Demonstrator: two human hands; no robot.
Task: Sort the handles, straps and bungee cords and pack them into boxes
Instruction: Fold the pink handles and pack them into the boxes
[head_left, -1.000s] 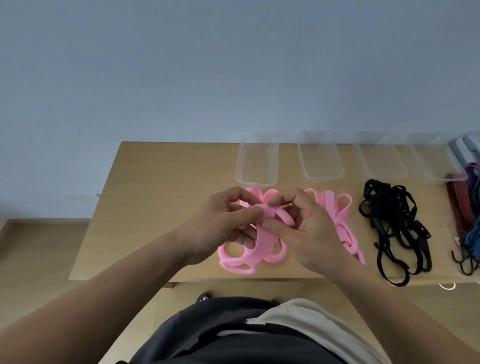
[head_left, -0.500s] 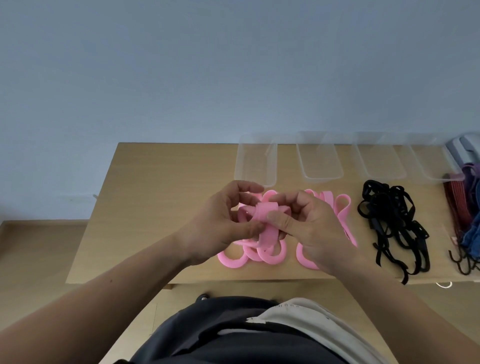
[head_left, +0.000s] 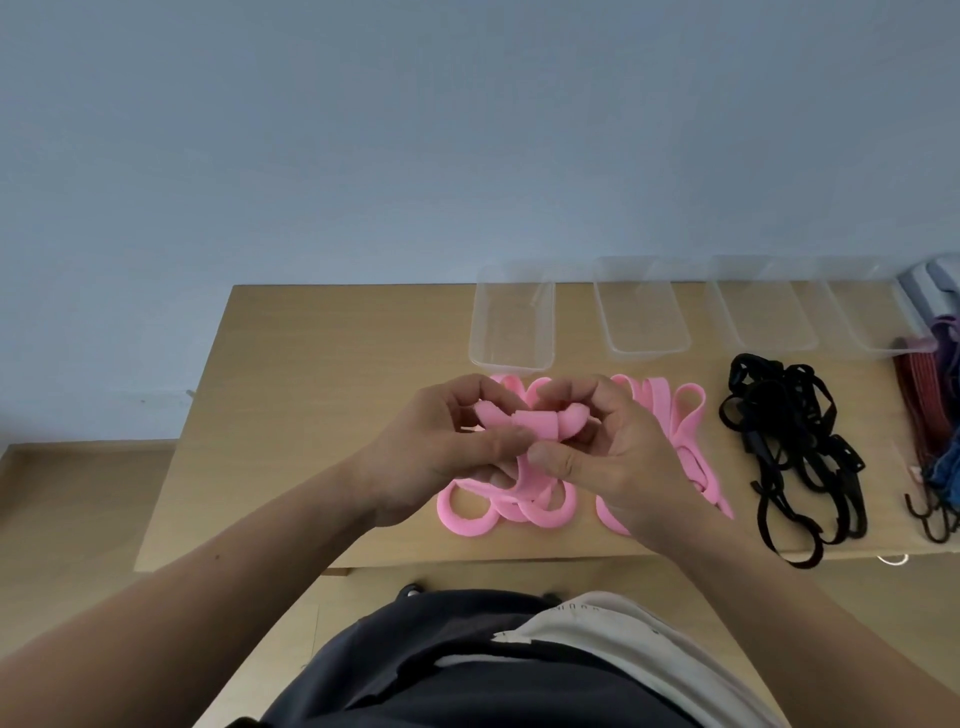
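A pink strap (head_left: 530, 423), folded over, is pinched between the left hand (head_left: 431, 457) and right hand (head_left: 618, 462) above the pink pile (head_left: 467, 514). Right of it lie tangled black straps (head_left: 795, 441), then hooked bungee cords (head_left: 930, 415). Four clear boxes (head_left: 511, 332) line the back.

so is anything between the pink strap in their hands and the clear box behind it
Nothing visible blocks it. Both the left hand and right hand grip the pink strap above the table; the leftmost clear box sits open just beyond, with only loose pink straps lying flat on the table between.
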